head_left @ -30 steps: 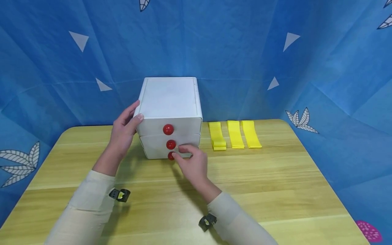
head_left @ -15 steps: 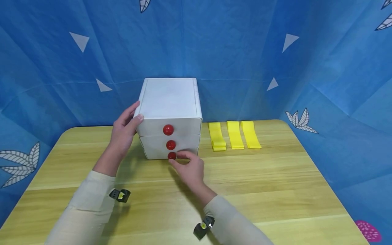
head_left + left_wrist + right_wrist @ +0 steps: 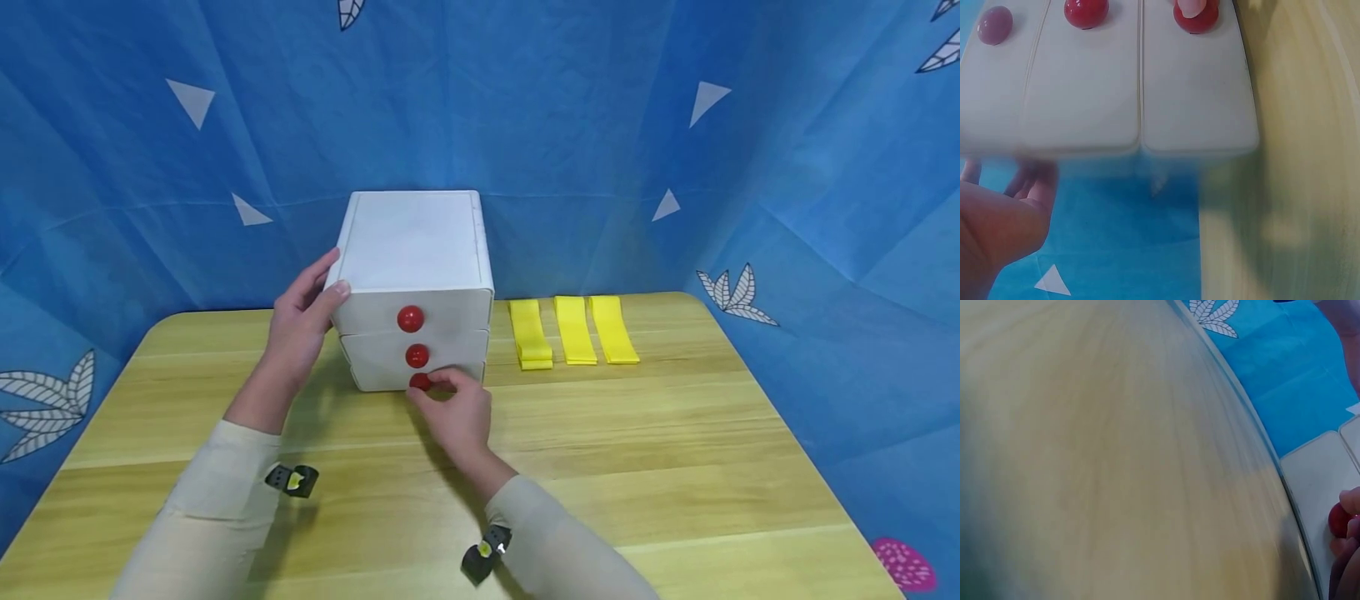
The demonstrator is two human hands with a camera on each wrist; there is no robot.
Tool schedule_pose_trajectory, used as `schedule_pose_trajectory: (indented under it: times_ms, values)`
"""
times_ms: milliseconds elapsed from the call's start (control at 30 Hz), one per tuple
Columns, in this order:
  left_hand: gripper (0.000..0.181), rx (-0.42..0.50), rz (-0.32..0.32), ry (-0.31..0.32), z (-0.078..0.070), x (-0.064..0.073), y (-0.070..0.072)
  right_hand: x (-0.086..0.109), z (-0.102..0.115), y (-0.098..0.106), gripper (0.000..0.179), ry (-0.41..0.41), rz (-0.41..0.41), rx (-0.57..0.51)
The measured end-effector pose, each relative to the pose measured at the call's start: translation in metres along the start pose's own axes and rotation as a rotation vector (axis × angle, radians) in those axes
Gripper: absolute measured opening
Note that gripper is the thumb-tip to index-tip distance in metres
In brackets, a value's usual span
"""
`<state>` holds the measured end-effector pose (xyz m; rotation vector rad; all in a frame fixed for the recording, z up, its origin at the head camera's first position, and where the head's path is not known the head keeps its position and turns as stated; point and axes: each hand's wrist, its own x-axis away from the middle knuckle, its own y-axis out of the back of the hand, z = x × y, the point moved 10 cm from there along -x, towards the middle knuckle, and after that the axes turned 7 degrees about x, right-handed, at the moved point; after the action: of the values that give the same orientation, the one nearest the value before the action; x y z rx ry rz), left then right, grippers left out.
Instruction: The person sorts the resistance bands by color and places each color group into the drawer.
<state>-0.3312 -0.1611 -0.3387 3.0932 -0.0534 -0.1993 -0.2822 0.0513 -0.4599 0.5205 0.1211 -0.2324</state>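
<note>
A white three-drawer cabinet (image 3: 412, 267) stands upright on the tabletop (image 3: 615, 450), fronts facing the person (image 3: 202, 500), sides running backward; the left hand (image 3: 298, 317), fingers extended, touches its left side; the right hand (image 3: 459, 414) pinches the bottom red knob (image 3: 418, 381).

The table (image 3: 720, 450) offered passage at near right; yellow strips (image 3: 576, 332), the left hand (image 3: 298, 329) and the curtain (image 3: 562, 125) hemmed the drawer box (image 3: 411, 267) right, left and behind
</note>
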Motion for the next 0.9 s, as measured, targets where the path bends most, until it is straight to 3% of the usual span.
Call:
schedule_pose_trajectory:
  times_ms: [667, 900]
  values:
    - [0.056, -0.001, -0.012, 0.004, -0.001, 0.0018, -0.0017, 0.0047, -0.0001, 0.0009, 0.018, -0.017, -0.058, 0.0]
    - [0.055, -0.006, -0.019, 0.01, -0.0026, 0.0015, 0.0, 0.0084, 0.0012, -0.0011, 0.018, -0.016, -0.024, -0.018]
